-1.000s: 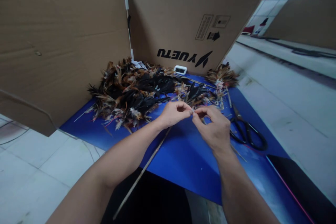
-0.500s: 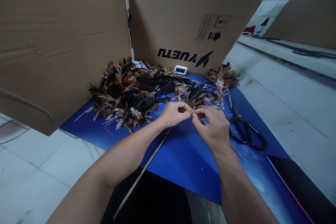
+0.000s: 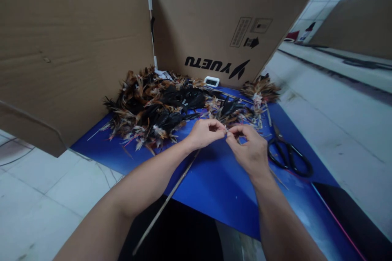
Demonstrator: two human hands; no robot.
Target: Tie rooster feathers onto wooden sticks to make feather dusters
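My left hand (image 3: 206, 133) is closed in a pinch, its fingertips meeting those of my right hand (image 3: 248, 147). Between the two pinches a tiny whitish bit (image 3: 226, 129) shows, too small to name. A long thin stick (image 3: 167, 202) slants from above my lap up beneath my left hand, where its upper end is hidden; whether the hand grips it I cannot tell. Just beyond my fingers lie loose black and brown feathers (image 3: 231, 108). To the right of my right hand, black-handled scissors (image 3: 289, 155) rest on the blue table top (image 3: 214, 187).
A big heap of brown and black feathers (image 3: 153, 106) covers the back left. A tied feather bundle (image 3: 261, 89) lies at the back right. Cardboard walls (image 3: 214, 16) stand behind and left. A small white digital display (image 3: 212, 81) and a dark flat device (image 3: 352, 216) are also there.
My right fingertips have shifted slightly to the right, and the whitish bit between the hands shows a little more. The stick and the feathers lie as before.
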